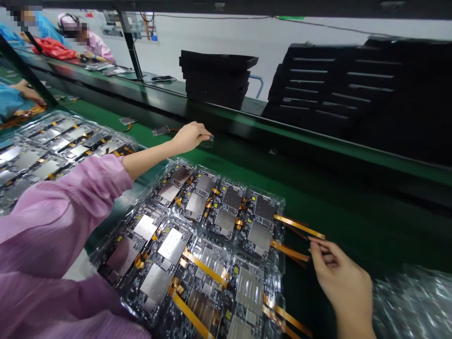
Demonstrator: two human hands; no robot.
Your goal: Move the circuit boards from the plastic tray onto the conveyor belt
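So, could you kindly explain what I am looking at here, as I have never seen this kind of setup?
Of course. There is no machine at work here: the picture comes from a camera worn on a person's head, looking forward and down at their own bare hands.

On the green table in front of them sits a clear plastic tray filled with circuit boards, some with orange strips trailing out.

The left hand reaches across beyond the tray and pinches what looks like a small clear piece. The right hand is beside the strips, fingertips together; I cannot tell whether it holds one.

Black stacks stand behind, and another person works farther along.
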